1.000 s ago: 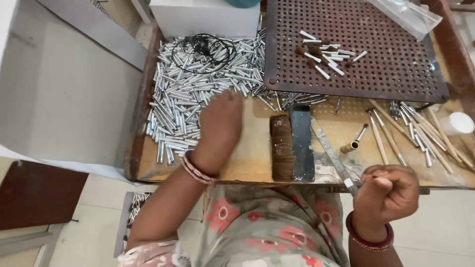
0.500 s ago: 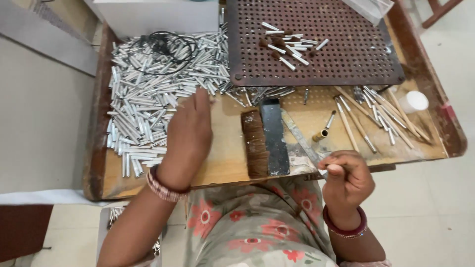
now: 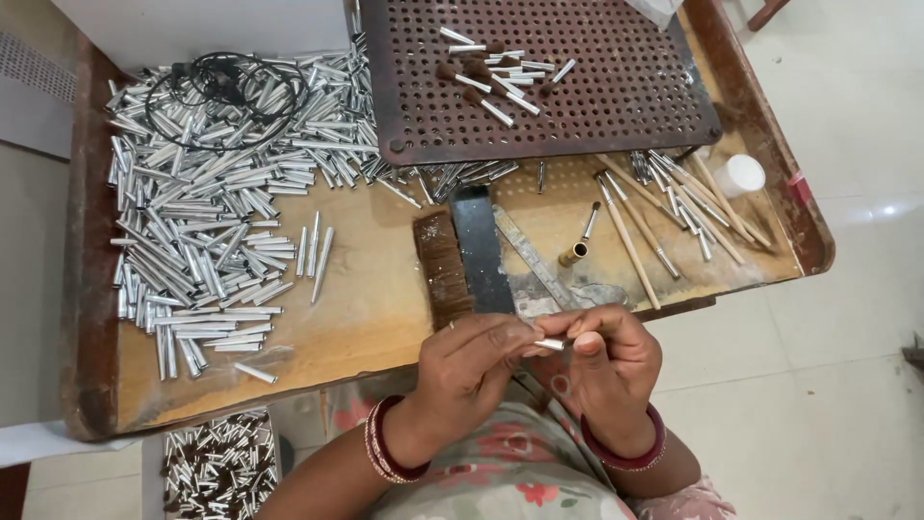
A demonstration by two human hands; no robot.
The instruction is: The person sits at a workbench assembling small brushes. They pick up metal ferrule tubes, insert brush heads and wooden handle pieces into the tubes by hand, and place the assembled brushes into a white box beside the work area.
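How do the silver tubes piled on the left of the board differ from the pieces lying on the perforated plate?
The silver tubes form a large dense heap on the bare wooden board; the pieces on the perforated plate are only a small scattered cluster. The piled tubes look plain metal end to end; several plate pieces carry dark brown tufts at one end. Both are slim, silvery and lie flat.

Shiny metal tubes (image 3: pixel 207 231) lie on a worn, matt wooden tray (image 3: pixel 371 308) beside a rusty perforated metal plate (image 3: pixel 616 96).
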